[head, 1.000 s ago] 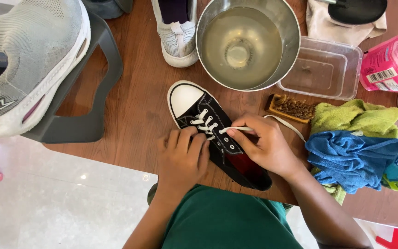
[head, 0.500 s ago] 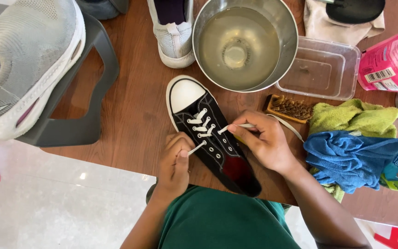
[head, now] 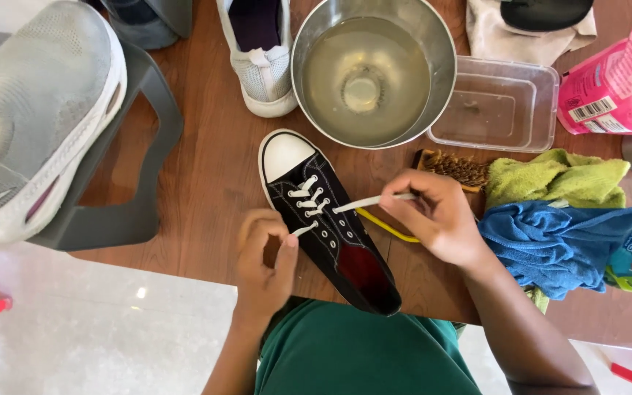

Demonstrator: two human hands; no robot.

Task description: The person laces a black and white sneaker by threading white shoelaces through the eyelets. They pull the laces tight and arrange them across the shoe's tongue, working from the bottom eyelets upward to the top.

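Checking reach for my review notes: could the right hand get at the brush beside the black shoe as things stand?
Probably yes. The right hand pinches a white lace just below the brush, and nothing lies between them. It would have to let go of the lace first.

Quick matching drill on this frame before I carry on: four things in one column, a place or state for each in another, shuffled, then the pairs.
Things:
1. black sneaker
2. steel bowl
3. blue cloth
4. plastic tub

Places or states:
A. holds cloudy water
B. clear, right of the bowl
C. between the two hands, white lace half threaded
D. bunched under the green cloth

Pairs: 1-C, 2-A, 3-D, 4-B
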